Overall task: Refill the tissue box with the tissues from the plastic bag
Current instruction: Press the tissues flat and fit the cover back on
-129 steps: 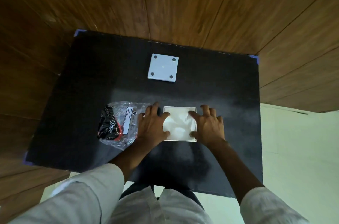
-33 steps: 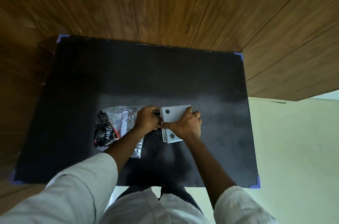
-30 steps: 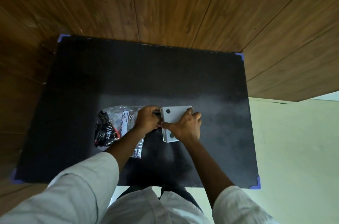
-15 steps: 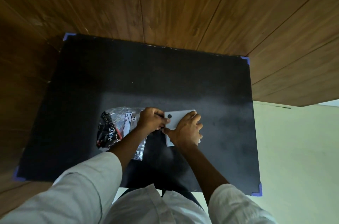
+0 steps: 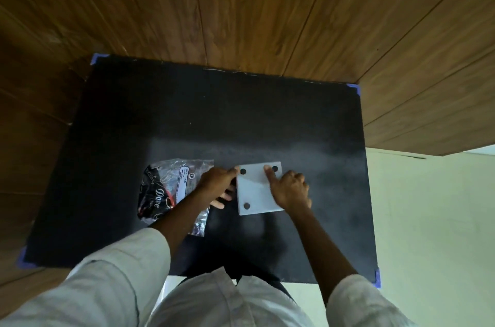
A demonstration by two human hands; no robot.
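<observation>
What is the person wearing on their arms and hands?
Both arms have pale, off-white sleeves, a loose cloth with soft folds. The left sleeve and right sleeve both end before the wrist, so the forearms are bare. The left hand and right hand wear no gloves. No rings, watch or bracelets show.

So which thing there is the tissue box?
Look at the black rectangular mat on the wooden surface. Near its front middle, between the left hand and right hand, lies the flat white square tissue box. Unlike the crinkly clear plastic bag beside it, it is rigid with dark round dots.
</observation>
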